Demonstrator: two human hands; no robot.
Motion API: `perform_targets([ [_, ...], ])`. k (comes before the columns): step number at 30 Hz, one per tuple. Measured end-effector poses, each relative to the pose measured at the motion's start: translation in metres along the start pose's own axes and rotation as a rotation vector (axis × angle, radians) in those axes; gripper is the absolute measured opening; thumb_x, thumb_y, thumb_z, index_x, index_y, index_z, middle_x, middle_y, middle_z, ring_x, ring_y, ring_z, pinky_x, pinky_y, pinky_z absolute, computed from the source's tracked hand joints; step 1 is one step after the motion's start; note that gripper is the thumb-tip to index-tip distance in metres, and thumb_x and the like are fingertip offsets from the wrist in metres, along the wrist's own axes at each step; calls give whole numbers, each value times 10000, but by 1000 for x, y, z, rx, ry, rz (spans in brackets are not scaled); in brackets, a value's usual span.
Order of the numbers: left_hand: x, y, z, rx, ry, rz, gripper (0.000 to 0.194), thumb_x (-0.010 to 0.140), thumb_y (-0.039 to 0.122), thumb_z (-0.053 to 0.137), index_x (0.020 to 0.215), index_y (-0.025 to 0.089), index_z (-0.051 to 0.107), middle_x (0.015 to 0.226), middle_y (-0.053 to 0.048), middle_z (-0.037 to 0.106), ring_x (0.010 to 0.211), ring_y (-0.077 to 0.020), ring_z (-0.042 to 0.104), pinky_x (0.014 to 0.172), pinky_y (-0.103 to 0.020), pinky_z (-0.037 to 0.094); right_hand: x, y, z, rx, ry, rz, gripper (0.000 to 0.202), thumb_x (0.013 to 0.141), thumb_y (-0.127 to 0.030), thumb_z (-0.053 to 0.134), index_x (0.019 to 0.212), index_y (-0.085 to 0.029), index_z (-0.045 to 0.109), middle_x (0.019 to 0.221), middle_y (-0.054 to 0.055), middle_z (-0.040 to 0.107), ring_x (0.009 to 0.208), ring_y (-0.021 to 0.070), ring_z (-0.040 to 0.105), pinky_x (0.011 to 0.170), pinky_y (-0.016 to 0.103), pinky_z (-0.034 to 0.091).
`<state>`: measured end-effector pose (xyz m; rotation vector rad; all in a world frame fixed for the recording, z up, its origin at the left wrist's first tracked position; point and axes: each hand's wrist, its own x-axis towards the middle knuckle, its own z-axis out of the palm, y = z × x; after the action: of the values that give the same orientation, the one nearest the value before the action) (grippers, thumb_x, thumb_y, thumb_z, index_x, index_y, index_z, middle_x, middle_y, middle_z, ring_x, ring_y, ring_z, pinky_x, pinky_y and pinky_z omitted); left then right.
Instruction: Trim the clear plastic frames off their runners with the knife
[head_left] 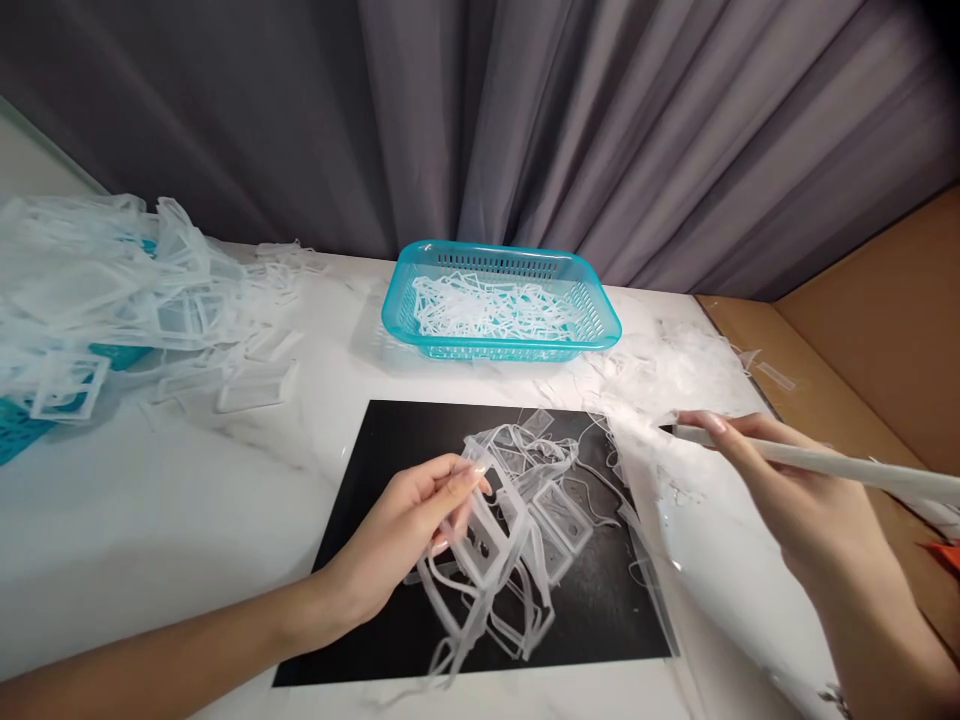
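My left hand (pixel 420 530) pinches a translucent plastic frame (pixel 491 540) between thumb and fingers, above a black mat (pixel 360 620). Loose curls and strips of the same thin plastic (pixel 540 450) hang from the frame or lie under it; which ones are joined to it I cannot tell. In my right hand (pixel 802 500) is a long white pen-like tool (pixel 840 465) with a dark tip, held to the right of the mat. That tip is apart from the frame, near a pile of clear plastic scraps (pixel 675 370).
Behind the mat stands a turquoise basket (pixel 502 345) holding many thin white frames. A big heap of translucent plastic pieces (pixel 112 280) covers the table's left side, with turquoise container parts beneath. A grey curtain (pixel 450 120) hangs behind, and brown cardboard (pixel 877 330) borders the right.
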<state>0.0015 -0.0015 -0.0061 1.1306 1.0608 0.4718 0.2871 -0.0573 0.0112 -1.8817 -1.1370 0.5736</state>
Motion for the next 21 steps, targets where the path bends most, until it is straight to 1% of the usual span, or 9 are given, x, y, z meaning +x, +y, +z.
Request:
perform_targets([
  [2,-1,0,1,-3,-22,-7,303,887,443,431,793,174,534,585,64,391,483,-62,285,454,-190,230,-8,-11,8,-151,70,-22,258,792,-498,582,828,-263,683,1109,45,628,1043,336,541,759,413,449],
  [5,-4,1,3,-37,-65,-23,279,892,426,427,823,182,545,634,49,435,516,-67,347,484,-187,291,-26,-28,25,-98,64,-90,263,817,-481,554,750,-256,673,1054,35,639,981,281,571,800,376,442],
  [6,-5,2,3,-49,-86,-24,264,890,416,433,833,184,546,642,46,441,525,-70,356,498,-188,309,-32,-33,32,-29,8,-66,267,825,-481,544,768,-258,680,1027,41,648,965,273,577,794,367,448],
  [8,-9,4,4,-53,-136,-21,227,887,387,448,870,186,552,657,41,451,544,-75,369,514,-191,329,-44,-39,44,151,-201,23,279,824,-487,545,813,-252,695,1002,56,665,951,265,588,778,360,467],
  [10,-12,6,4,-15,-175,-6,204,887,354,450,934,188,558,680,34,472,578,-85,397,537,-195,347,-51,-42,54,321,-419,91,296,830,-487,541,820,-235,696,1005,66,673,963,260,594,814,380,467],
  [12,-15,8,5,44,-200,21,217,893,335,437,1009,194,554,708,26,503,628,-96,439,591,-205,375,-54,-43,62,440,-571,130,301,853,-475,518,841,-229,692,1020,67,671,1002,253,587,877,408,441],
  [14,-16,8,6,104,-207,52,258,903,334,417,1093,209,538,729,22,529,659,-103,466,631,-215,391,-54,-43,66,506,-637,166,295,870,-463,500,885,-237,688,1031,63,667,1037,244,577,921,423,415],
  [16,-17,7,6,164,-211,86,302,907,345,401,1158,224,520,748,16,555,656,-109,484,627,-221,402,-53,-43,67,533,-661,200,285,878,-453,495,933,-247,685,1042,58,662,1057,230,571,941,417,405],
  [21,-18,0,5,346,-217,208,311,898,322,421,1169,246,553,819,-23,646,682,-144,553,623,-236,437,-51,-45,65,547,-705,234,315,898,-452,458,943,-234,681,1014,62,660,982,205,586,903,388,428],
])
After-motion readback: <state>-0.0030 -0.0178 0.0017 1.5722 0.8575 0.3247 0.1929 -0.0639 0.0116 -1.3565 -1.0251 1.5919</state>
